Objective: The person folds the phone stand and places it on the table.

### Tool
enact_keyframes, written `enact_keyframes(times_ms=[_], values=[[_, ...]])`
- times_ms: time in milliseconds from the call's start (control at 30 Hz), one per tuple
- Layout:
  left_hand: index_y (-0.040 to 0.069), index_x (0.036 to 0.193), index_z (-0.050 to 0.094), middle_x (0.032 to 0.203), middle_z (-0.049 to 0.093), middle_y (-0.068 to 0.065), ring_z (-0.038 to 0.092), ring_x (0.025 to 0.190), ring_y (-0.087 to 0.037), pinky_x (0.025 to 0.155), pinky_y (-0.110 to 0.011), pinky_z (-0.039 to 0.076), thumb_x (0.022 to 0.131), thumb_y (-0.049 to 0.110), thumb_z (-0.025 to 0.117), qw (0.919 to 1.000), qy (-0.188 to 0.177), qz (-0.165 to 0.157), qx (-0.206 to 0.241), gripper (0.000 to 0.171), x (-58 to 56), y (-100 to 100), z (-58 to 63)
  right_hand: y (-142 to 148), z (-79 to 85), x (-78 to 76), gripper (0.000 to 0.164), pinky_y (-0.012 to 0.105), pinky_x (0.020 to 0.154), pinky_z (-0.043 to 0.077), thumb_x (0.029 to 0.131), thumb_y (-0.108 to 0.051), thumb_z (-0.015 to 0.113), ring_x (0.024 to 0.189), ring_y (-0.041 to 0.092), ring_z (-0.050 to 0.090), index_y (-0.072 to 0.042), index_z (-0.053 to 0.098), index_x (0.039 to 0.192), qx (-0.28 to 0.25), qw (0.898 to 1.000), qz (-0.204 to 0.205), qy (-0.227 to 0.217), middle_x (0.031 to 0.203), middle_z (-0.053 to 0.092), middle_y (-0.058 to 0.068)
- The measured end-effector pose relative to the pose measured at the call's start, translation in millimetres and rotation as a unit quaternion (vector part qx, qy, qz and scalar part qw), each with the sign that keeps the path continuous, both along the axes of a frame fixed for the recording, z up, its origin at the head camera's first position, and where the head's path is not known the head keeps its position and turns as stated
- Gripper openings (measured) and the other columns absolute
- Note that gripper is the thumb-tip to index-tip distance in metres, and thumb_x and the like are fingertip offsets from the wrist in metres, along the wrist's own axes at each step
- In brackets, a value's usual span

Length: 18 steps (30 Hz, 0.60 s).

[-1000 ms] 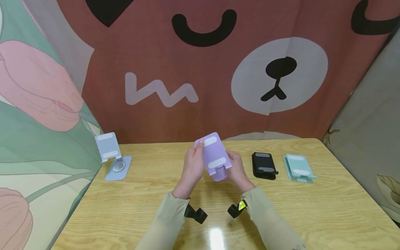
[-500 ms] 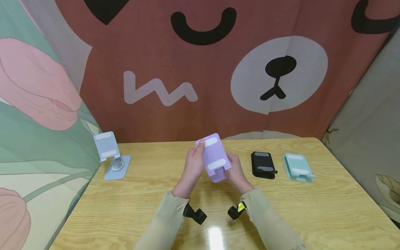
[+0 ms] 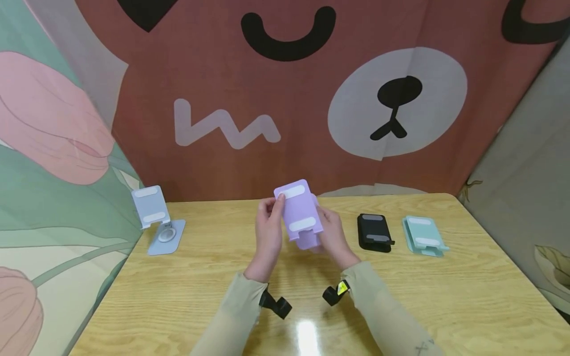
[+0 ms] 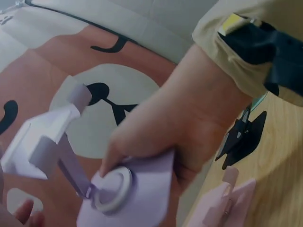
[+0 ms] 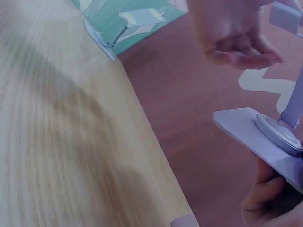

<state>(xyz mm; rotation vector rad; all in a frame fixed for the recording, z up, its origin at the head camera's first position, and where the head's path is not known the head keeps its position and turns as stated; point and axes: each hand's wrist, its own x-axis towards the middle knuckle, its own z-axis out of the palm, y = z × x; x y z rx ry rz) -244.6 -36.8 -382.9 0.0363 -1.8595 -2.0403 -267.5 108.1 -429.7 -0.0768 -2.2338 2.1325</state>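
Observation:
A purple folding phone stand (image 3: 299,207) is in both hands above the table's middle, its upper plate swung away from its base. In the head view my left hand (image 3: 269,232) holds the plate's left edge, thumb on the front; its other fingers are partly hidden. My right hand (image 3: 334,235) grips the base from the right. The left wrist view shows the right hand (image 4: 161,123) on the base, beside its round ring (image 4: 113,189), with the hinge arm (image 4: 73,165) raised. In the right wrist view the left hand (image 5: 236,38) has curled fingers.
Right of the hands lie a black folded stand (image 3: 375,233) and a mint-green one (image 3: 425,236). An unfolded light-blue stand (image 3: 153,210) stands at the table's left. The left wrist view shows a pinkish stand (image 4: 227,203) on the table. A bear-print cloth (image 3: 289,99) hangs behind.
The stand's upper plate has moved up and left, away from the base. The left hand has shifted slightly left with it, while the right hand keeps hold of the base.

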Motion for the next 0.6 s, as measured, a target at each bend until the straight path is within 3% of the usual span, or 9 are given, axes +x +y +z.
enact_keyframes(times_ms=[67,133,300,433,600], values=[[-0.001,0.113,0.058,0.109,0.055,-0.010,0.050,0.093,-0.021,0.083,-0.034,0.040,0.100,0.029,0.064,0.9998,-0.005,0.015,-0.009,0.033,-0.6,-1,-2.7,0,4.5,0.7,0.044,0.050,0.064,0.058,0.106,-0.048,0.049,0.089,0.033,0.067,-0.015,0.071,0.124,-0.004,1.000,0.001,-0.021,0.104,0.070,0.015],[-0.003,0.121,0.056,0.117,0.053,-0.014,0.050,0.100,-0.026,0.089,-0.039,0.040,0.100,0.033,0.063,0.9995,-0.023,0.008,-0.022,0.042,-0.8,-2,-5.7,0,7.7,1.1,0.044,0.052,0.065,0.058,0.105,-0.051,0.048,0.092,0.033,0.066,-0.017,0.071,0.124,-0.007,0.999,0.003,-0.034,0.106,0.069,0.014],[-0.009,0.134,0.051,0.127,0.056,-0.022,0.051,0.119,-0.034,0.104,-0.048,0.037,0.105,0.051,0.045,0.9927,-0.076,-0.077,-0.055,0.066,-1.9,-4,-13.8,0,12.4,0.7,0.043,0.047,0.066,0.058,0.108,-0.046,0.045,0.090,0.032,0.067,-0.015,0.070,0.124,-0.001,1.000,0.007,-0.018,0.105,0.070,0.014],[-0.004,0.133,0.057,0.118,0.063,-0.018,0.057,0.105,-0.029,0.091,-0.046,0.044,0.105,0.063,0.025,0.9822,-0.109,-0.135,-0.072,0.080,-2.0,-6,-18.8,-1,13.4,-0.7,0.044,0.042,0.063,0.058,0.109,-0.043,0.044,0.082,0.028,0.068,-0.009,0.071,0.118,0.004,1.000,0.003,0.008,0.099,0.071,0.014],[-0.003,0.125,0.061,0.109,0.064,-0.015,0.055,0.090,-0.021,0.083,-0.047,0.047,0.103,0.066,0.020,0.9772,-0.137,-0.146,-0.070,0.083,-2.8,-5,-23.2,-2,12.5,-1.5,0.049,0.039,0.063,0.056,0.108,-0.046,0.045,0.077,0.026,0.067,-0.005,0.071,0.114,0.005,1.000,0.002,0.024,0.096,0.071,0.015]])
